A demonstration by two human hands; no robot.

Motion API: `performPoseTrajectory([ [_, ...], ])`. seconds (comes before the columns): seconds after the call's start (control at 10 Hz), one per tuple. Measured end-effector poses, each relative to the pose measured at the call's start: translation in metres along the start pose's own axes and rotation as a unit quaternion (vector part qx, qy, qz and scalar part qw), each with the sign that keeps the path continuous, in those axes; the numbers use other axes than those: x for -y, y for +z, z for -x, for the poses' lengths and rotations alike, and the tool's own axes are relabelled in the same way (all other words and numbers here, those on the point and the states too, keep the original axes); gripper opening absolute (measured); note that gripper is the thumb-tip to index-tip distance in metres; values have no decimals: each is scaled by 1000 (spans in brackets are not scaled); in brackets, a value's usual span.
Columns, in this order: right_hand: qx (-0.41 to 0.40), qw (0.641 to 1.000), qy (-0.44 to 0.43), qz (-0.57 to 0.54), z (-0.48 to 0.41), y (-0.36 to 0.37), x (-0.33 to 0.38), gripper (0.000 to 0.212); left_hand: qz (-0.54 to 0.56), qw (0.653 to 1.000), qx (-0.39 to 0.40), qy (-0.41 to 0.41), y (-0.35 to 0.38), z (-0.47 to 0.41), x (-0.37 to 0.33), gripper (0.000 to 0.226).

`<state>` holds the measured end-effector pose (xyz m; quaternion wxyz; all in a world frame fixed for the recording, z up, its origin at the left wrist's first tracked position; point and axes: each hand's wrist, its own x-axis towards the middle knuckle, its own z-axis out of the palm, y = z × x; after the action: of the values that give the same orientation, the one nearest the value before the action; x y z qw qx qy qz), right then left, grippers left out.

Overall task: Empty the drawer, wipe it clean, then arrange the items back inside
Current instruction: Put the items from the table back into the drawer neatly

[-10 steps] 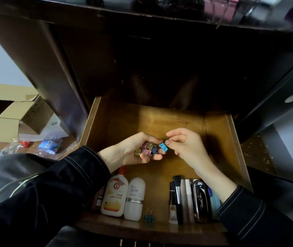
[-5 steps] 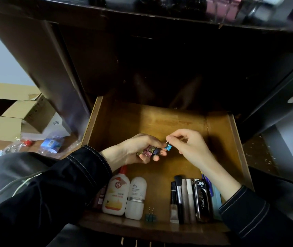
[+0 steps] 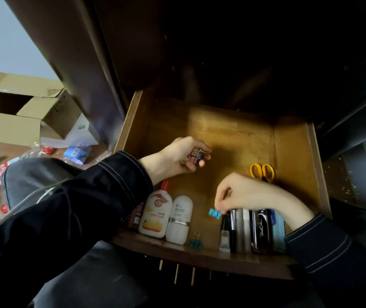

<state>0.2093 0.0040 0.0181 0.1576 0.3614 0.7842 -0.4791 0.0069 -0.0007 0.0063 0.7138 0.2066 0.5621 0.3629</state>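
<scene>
I see the drawer (image 3: 297, 138) pulled open in the middle of the frame, its wooden floor bare at the back. My left hand (image 3: 175, 155) sits at centre left, fingers curled shut around a bunch of clips (image 3: 194, 155) in pink, gold and blue. My right hand (image 3: 244, 194) is lower, toward the centre right, pinching a blue clip (image 3: 215, 212) between fingertips; the clip hangs just left of the row of pens (image 3: 240, 230) at the drawer's front. The motion blur keeps me from telling whether the blue clip touches the drawer floor.

Along the front edge, left to right, lie a white bottle (image 3: 155, 215) with a red cap, a white roll-on (image 3: 179, 220) touching it, a teal clip (image 3: 196, 242) by itself, then the pens and a black case (image 3: 262, 230) packed side by side. Yellow scissors (image 3: 262, 172) show at the right wall, just above my right hand, blades hidden.

At the upper left of the frame, a cardboard box (image 3: 22, 110) stands open on the floor.
</scene>
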Motion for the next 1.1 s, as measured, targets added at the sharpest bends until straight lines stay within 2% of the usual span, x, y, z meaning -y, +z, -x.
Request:
performPoseTrajectory([
  [0.1, 84, 995, -23, 54, -3, 16, 4, 12, -8, 1000, 8, -2, 1, 0, 0, 11],
  [0.3, 140, 983, -29, 118, -11, 34, 7, 9, -12, 1000, 6, -4, 1, -2, 0, 13],
  [0.5, 135, 977, -10, 166, -11, 38, 6, 10, -10, 1000, 7, -2, 1, 0, -1, 11],
  [1.1, 144, 968, -49, 198, -15, 42, 9, 10, -9, 1000, 5, -4, 2, 2, -2, 12],
])
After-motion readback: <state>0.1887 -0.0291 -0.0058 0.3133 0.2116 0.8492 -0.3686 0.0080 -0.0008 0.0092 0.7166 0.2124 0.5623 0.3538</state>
